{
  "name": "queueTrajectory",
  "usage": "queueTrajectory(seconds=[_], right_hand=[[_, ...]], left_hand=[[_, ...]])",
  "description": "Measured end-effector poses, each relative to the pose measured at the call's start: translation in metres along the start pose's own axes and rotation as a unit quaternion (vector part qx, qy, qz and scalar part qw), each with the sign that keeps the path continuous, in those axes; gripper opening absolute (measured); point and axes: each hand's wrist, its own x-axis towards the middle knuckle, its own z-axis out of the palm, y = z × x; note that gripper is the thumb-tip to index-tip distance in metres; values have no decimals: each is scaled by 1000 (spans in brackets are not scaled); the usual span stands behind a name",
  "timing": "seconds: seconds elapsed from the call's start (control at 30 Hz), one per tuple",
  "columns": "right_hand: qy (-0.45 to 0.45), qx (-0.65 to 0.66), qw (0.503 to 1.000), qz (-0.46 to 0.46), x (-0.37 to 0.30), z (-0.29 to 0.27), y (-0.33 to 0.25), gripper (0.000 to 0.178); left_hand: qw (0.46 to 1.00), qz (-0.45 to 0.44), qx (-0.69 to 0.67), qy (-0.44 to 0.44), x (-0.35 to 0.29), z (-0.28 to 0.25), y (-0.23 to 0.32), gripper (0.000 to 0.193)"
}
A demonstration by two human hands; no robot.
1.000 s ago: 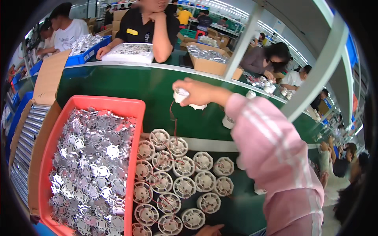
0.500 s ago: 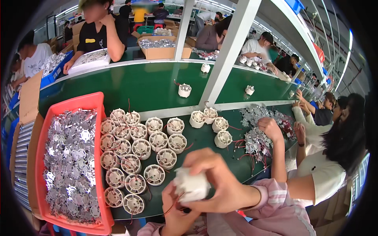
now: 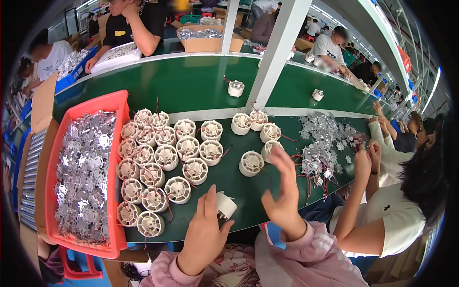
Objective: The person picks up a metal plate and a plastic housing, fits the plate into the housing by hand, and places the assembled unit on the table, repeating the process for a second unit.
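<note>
At the near edge of a green worktable, left hand closed around a white round housing, thumb and fingers pinching its side, piece tilted and lifted just off the tabletop. Just right of that grip, right hand raised with fingers spread and loose, holding nothing, palm turned toward the housing. Pink sleeves at both wrists.

Up and left of the held piece, a packed cluster of matching white housings with thin red wires, standing open face up in rough rows. Just above the open hand, one lone housing, with three more farther up beside a white post. Far left of the grip, touching the cluster, a red plastic tray heaped with silver star-shaped metal plates.

Right of the open hand, a loose heap of the same silver plates with red wiring, worked by the hands of a seated neighbour in a white top. Well beyond, on the far strip of table, two single white housings, apart from each other, with other workers seated behind cardboard boxes.
</note>
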Motion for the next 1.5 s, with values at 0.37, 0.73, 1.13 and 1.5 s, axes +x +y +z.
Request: queueTrajectory(seconds=[0.37, 0.73, 1.13, 1.5], right_hand=[[-193, 193, 953, 133, -43, 14, 0, 54], [-171, 2, 985, -36, -39, 16, -2, 59], [-76, -35, 996, -12, -40, 10, -16, 49], [35, -406, 900, 156, -36, -74, 71, 10]], left_hand=[[997, 46, -29, 50, 8, -2, 2, 49], [999, 8, 20, 26, 8, -7, -8, 4], [975, 93, 187, 80, 10, 13, -14, 8], [941, 124, 224, 220, -8, 12, 28, 30]])
